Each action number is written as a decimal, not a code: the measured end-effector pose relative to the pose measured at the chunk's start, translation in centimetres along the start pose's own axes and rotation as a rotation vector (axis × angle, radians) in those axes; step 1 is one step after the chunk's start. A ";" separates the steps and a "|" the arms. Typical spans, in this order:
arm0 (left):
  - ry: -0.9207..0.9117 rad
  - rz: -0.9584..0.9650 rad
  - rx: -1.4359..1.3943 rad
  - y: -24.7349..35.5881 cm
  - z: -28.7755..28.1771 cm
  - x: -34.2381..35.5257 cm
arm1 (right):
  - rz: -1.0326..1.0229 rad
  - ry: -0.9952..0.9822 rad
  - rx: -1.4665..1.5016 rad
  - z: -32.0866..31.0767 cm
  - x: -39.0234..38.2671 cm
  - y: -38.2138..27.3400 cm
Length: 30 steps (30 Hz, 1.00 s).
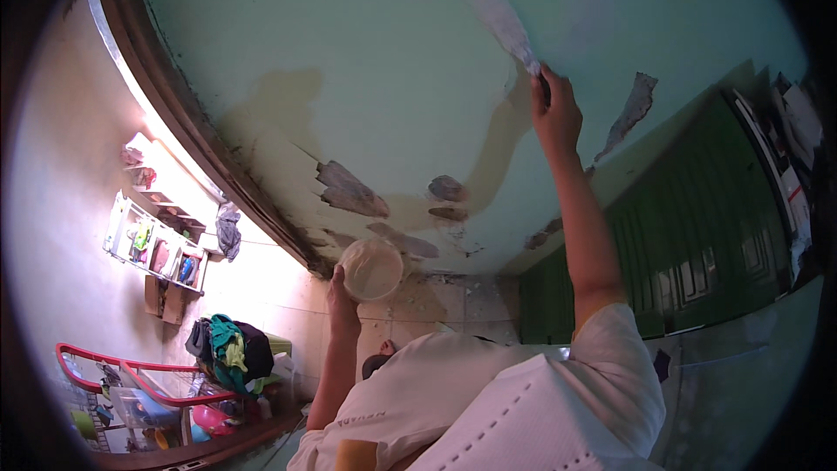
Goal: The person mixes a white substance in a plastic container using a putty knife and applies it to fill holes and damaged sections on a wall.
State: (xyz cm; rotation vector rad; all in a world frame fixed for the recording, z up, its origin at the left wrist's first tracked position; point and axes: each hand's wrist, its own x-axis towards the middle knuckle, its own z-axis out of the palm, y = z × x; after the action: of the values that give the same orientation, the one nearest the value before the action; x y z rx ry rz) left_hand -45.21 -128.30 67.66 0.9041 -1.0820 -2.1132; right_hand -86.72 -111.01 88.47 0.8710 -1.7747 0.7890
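Pale green paint covers the wall [392, 61] that fills most of the head view, broken by bare grey patches [351, 190] where the coat has come away. High on it, the right hand [556, 109] is closed around the dark handle of a brush [544, 92], its white end against the wall at the lower end of a curved white streak [501, 22]. The brush is largely hidden by the fingers, so its exact shape is hard to tell. The arm is stretched well up, presumably because the streak runs above the shoulder, and the grip sits close to the working end, which likely gives firmer control.

Lower down, the left hand [342, 296] grips a round tub [373, 269] by its side, with pale stuff visible inside. Its mouth faces up toward the wearer, probably so that the contents stay in and the brush can reach them easily. The tub is held below the brush and to its left, clear of the right arm.

To the right, a green cabinet [697, 218] stands beside the wall, with papers [798, 113] on top. Away to the left are a white shelf [153, 240] with assorted things and a heap of clothes [231, 344] near a red-rimmed rack [166, 366]. Pale tiles [427, 307] lie below the wall, with small crumbs scattered over them.
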 end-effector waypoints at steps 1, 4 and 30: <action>-0.007 -0.006 -0.012 0.1 0.3 -0.3 | 0.001 0.011 0.030 -0.2 -1.6 0.7; -0.023 -0.005 -0.026 -0.3 -0.5 -0.2 | 0.001 0.087 0.156 -0.3 -2.1 0.5; -0.038 -0.090 0.009 -1.1 0.0 -0.4 | 0.442 0.030 0.367 2.6 -17.3 -2.1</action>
State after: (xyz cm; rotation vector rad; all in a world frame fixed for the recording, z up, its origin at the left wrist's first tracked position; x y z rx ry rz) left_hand -45.17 -127.50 66.85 0.9363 -1.0890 -2.2083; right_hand -81.46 -110.69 71.67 0.6957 -1.8507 1.4413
